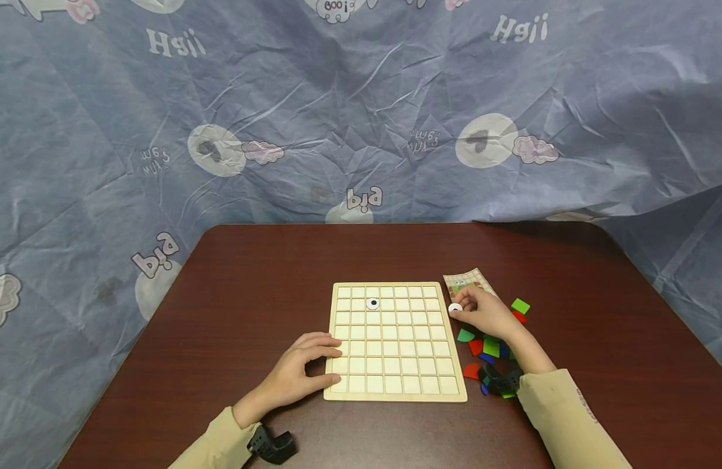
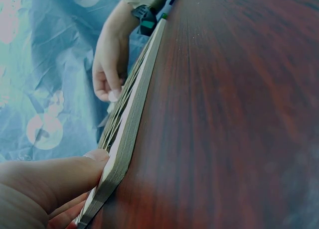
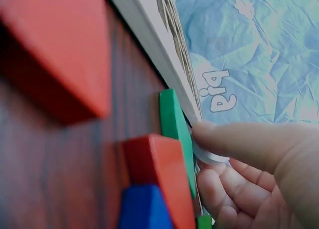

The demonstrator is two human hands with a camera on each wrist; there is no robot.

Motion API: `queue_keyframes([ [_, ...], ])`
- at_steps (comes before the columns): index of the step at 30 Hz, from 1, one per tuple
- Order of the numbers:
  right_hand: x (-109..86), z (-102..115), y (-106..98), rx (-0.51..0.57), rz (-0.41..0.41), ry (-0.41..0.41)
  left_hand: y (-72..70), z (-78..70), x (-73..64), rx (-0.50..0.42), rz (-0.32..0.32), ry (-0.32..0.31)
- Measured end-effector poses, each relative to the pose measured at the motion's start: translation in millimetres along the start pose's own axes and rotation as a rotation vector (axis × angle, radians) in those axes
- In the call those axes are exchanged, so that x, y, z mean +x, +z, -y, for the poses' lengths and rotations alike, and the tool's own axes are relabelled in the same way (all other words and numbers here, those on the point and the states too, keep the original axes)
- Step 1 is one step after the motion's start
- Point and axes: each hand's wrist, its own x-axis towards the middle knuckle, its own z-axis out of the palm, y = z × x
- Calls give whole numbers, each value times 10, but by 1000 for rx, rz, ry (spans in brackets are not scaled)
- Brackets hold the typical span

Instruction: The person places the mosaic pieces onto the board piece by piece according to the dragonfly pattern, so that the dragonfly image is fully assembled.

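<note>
A pale wooden grid board point(image 1: 399, 385) lies on the dark table, its squares bare except for one white disc with a black dot point(image 1: 373, 303) in the upper left part. My left hand point(image 1: 296, 370) rests at the board's left edge, its extended fingers and thumb touching the rim. Just off the board's right edge, my right hand point(image 1: 484, 314) pinches a second white disc with a black dot point(image 1: 455, 308) between thumb and fingers. In the right wrist view that disc point(image 3: 212, 157) is mostly hidden behind the thumb.
Under and beside the right forearm lie several coloured pieces, among them a red piece point(image 1: 471, 370), a green piece point(image 1: 465, 335) and a lime piece point(image 1: 520, 305). A printed pattern card point(image 1: 483, 279) lies beyond the right hand. Blue patterned cloth point(image 1: 349, 98) hangs behind the table point(image 1: 267, 273).
</note>
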Motion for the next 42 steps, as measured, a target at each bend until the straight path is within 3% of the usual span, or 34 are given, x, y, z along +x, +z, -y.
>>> queue_keyframes([
  [11, 33, -11, -32, 151, -29, 73, 3, 10, -10, 6, 3, -19],
  [22, 49, 395, -48, 194, -32, 8, -7, 10, -10, -1, -2, -17],
  [33, 271, 703, 169, 355, -9, -8, -5, 9, -9, 5, -1, -17],
  [42, 413, 778, 409, 351, 22, 45, 9, 30, -8, 11, -1, -6],
])
